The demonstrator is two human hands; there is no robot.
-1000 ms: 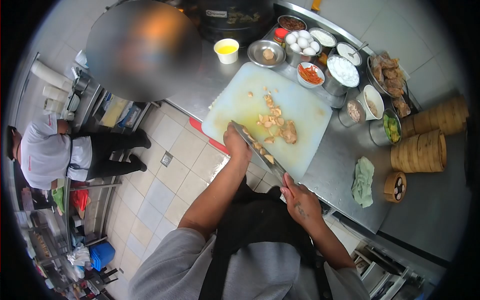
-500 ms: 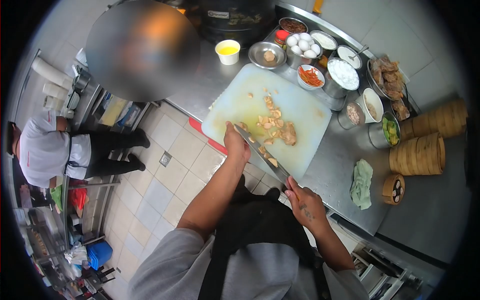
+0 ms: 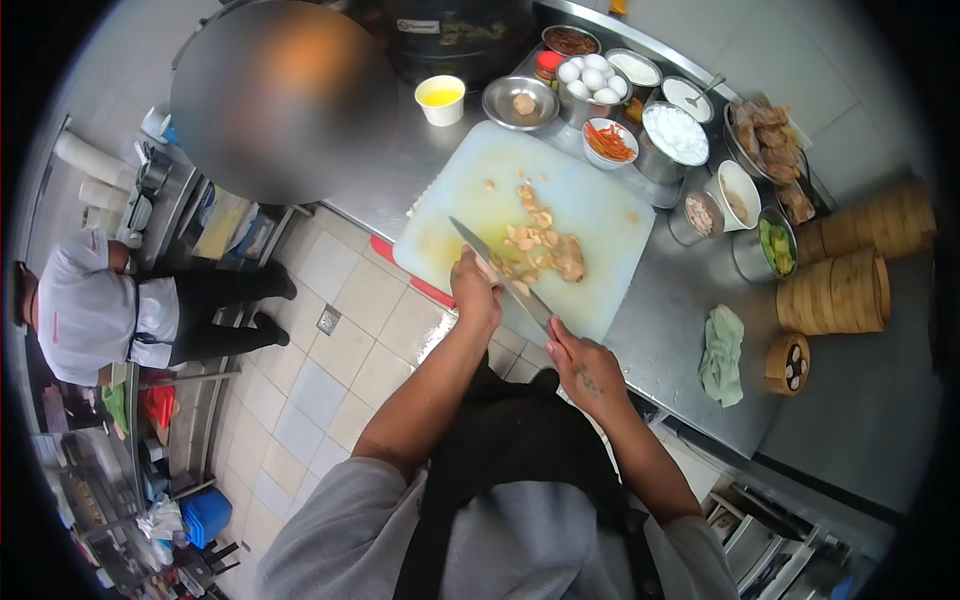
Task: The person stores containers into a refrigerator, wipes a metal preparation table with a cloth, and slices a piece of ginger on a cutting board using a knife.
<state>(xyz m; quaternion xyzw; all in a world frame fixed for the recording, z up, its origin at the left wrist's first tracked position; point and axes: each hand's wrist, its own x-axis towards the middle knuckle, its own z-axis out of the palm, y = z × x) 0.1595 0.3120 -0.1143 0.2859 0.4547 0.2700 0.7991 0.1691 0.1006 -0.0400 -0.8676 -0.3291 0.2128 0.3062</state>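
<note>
My right hand (image 3: 585, 370) is wrapped round the handle of a kitchen knife (image 3: 530, 302), its blade slanting up and left over the near edge of a white cutting board (image 3: 600, 215). Beside the blade, my left hand (image 3: 474, 288) has curled fingers; the blade partly hides what they hold, if anything. Chopped light-brown pieces, looking like cooked meat (image 3: 528, 238), lie on the board just beyond the blade, with a larger chunk (image 3: 569, 258) to their right. A few small bits lie farther back.
Behind the board stand a cup of yellow liquid (image 3: 440, 100), a metal dish (image 3: 520, 103), a bowl of eggs (image 3: 592, 82) and shredded carrot (image 3: 610, 143). Bamboo steamers (image 3: 835, 295) and a green cloth (image 3: 721, 355) are at right. Another person (image 3: 85, 305) stands at far left.
The knife has moved up and left over the board, with both hands. Several pieces that lay along the blade are no longer spread on it. The view has shifted slightly.
</note>
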